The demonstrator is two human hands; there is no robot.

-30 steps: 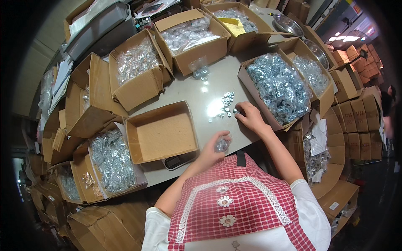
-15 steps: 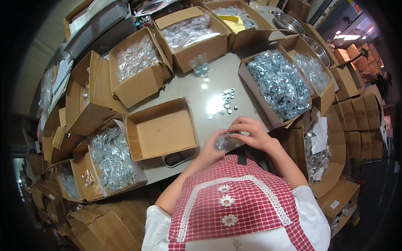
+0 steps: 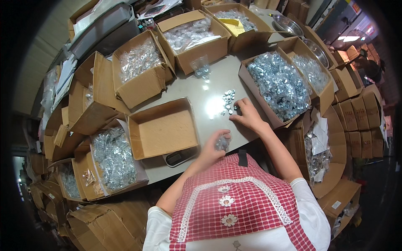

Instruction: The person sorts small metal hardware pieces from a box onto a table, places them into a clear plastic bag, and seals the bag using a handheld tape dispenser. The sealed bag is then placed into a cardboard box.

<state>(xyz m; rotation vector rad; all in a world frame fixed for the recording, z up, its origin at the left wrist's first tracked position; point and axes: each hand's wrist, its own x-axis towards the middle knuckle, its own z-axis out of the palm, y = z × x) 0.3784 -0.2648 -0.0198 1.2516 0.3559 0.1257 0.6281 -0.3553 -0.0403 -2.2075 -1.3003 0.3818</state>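
Observation:
My left hand (image 3: 214,147) is closed around a small clear plastic bag (image 3: 222,143) close to the table's front edge. The bag's contents are too blurred to make out. Farther forward, my right hand (image 3: 248,115) reaches over the table with thumb and forefinger apart. Its fingertips are at the right side of a loose pile of small round metal pieces, like nuts (image 3: 228,99). Beyond them, a clear bag with similar pieces inside (image 3: 201,69) lies on the table.
An open, shallow cardboard box (image 3: 165,131) rests on a scale (image 3: 178,157) to the left. A box heaped with bagged metal parts (image 3: 278,85) stands at the right. More open boxes of bagged parts (image 3: 140,65) line the table's back and left.
My right hand has left the bag and moved forward to the metal pieces, its fingers spreading. My left hand still holds the bag in about the same place.

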